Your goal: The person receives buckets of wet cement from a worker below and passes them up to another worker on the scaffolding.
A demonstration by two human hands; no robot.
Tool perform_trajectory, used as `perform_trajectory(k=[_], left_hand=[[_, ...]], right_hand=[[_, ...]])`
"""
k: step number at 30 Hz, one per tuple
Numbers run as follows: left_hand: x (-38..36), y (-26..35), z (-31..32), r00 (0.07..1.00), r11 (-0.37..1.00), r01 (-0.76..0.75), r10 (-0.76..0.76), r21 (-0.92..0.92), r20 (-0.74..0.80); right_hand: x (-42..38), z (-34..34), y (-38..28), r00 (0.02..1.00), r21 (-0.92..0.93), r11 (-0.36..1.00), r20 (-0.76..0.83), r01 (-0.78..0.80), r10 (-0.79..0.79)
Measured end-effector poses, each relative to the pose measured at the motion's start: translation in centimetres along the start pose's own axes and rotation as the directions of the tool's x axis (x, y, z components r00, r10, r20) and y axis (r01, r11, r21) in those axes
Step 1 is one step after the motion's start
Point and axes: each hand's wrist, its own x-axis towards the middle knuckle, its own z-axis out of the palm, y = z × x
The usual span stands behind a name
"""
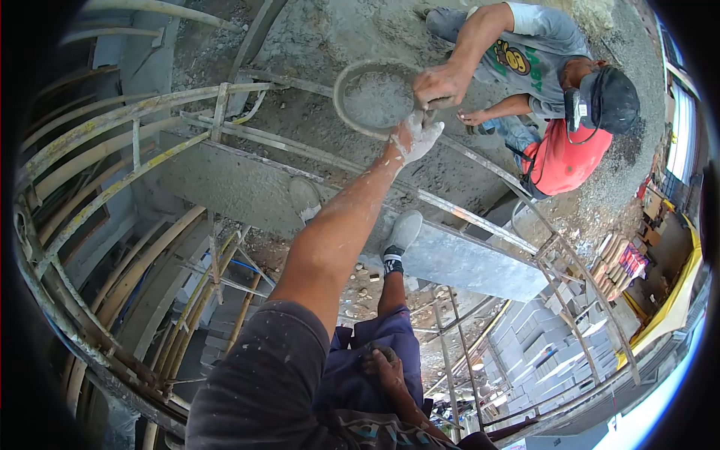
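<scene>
Grey bucket [340, 96] just beyond left grip [416, 138], closed and seemingly holding it, right grip [385, 367] unclear

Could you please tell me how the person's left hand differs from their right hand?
The left hand reaches out to the round container, close to a co-worker's hand; the right hand is near the body, at the purple-blue shorts. The left hand is whitened with pale residue, while the right hand shows no such white coat. Both are bare.

The person wears a speckled charcoal short-sleeved shirt [259, 367] with pale print on the front, dark blue shorts [341, 379], a white-marked dark sock [392, 259] and rounded grey shoes [405, 229].
</scene>
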Motion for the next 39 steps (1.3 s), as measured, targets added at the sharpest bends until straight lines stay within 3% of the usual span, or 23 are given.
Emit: perform_trajectory(k=[1,4,9,13,17,18,19,20,21,22,25,28,29,31,35,38,39], left_hand=[[-1.1,0.2,0.1,0.997,0.999,-0.029,0.031,0.032,-0.072],[-5.9,-0.4,-3.1,0.965,0.982,0.178,-0.185,-0.058,-0.184],[-14.8,4.3,-7.7,0.902,0.909,0.398,-0.412,-0.125,-0.126],[-21.2,11.1,-11.2,0.834,0.817,0.534,-0.552,-0.217,-0.025],[-29.7,14.7,-16.3,0.796,0.693,0.544,-0.604,-0.474,0.030],[-31.9,16.1,-17.5,0.768,0.583,0.493,-0.641,-0.646,0.008],[-34.1,17.7,-18.9,0.767,0.572,0.445,-0.641,-0.689,-0.037],[-36.4,20.2,-21.1,0.707,0.574,0.547,-0.707,-0.610,-0.031],[-38.4,24.1,-22.5,0.689,0.537,0.456,-0.717,-0.710,-0.100],[-40.6,26.4,-24.1,0.661,0.535,0.483,-0.742,-0.693,-0.112],[-46.9,29.9,-27.1,0.689,0.664,0.224,-0.626,-0.713,-0.366],[-53.2,38.1,-32.9,0.648,0.736,0.076,-0.550,-0.673,-0.527],[-55.8,44.0,-35.0,0.640,0.761,-0.027,-0.486,-0.649,-0.596],[-60.1,49.4,-38.7,0.589,0.754,-0.200,-0.418,-0.626,-0.692],[-68.0,59.8,-45.4,0.520,0.813,-0.430,-0.132,-0.392,-0.844],[-72.2,66.1,-50.4,0.414,0.786,-0.542,-0.058,-0.298,-0.908],[-72.4,67.4,-52.2,0.334,0.845,-0.504,-0.001,-0.179,-0.943]], right_hand=[[0.2,-0.4,0.3,1.000,0.016,1.000,-0.001,0.010,-0.010],[0.0,-0.6,-0.4,1.000,0.010,1.000,0.005,0.024,-0.024],[-1.9,0.0,-2.2,0.999,-0.065,0.997,0.026,0.041,-0.040],[-3.4,-0.3,-4.3,0.986,-0.167,0.972,0.056,0.166,-0.158],[-5.0,-0.2,-6.3,0.957,-0.210,0.936,0.120,0.283,-0.263],[-5.1,-0.5,-6.7,0.948,-0.190,0.933,0.141,0.307,-0.284],[-4.9,-0.8,-7.4,0.937,-0.172,0.927,0.173,0.332,-0.304],[-4.8,-1.1,-8.2,0.934,-0.132,0.933,0.181,0.333,-0.308],[-4.3,-1.6,-8.9,0.930,-0.097,0.938,0.195,0.333,-0.311],[-3.3,-2.2,-9.7,0.920,-0.055,0.938,0.219,0.344,-0.324],[-2.4,-1.8,-12.7,0.871,-0.018,0.914,0.313,0.405,-0.380],[-5.4,-0.7,-15.1,0.826,-0.306,0.779,0.352,0.547,-0.441],[-6.3,-0.8,-16.1,0.791,-0.412,0.683,0.420,0.604,-0.446],[-7.3,-1.0,-18.2,0.732,-0.486,0.548,0.485,0.681,-0.479],[-8.5,-0.2,-21.8,0.689,-0.523,0.454,0.468,0.721,-0.554],[-8.9,-0.1,-23.4,0.677,-0.532,0.438,0.432,0.725,-0.596],[-9.0,-0.1,-23.9,0.675,-0.534,0.437,0.418,0.724,-0.608]])
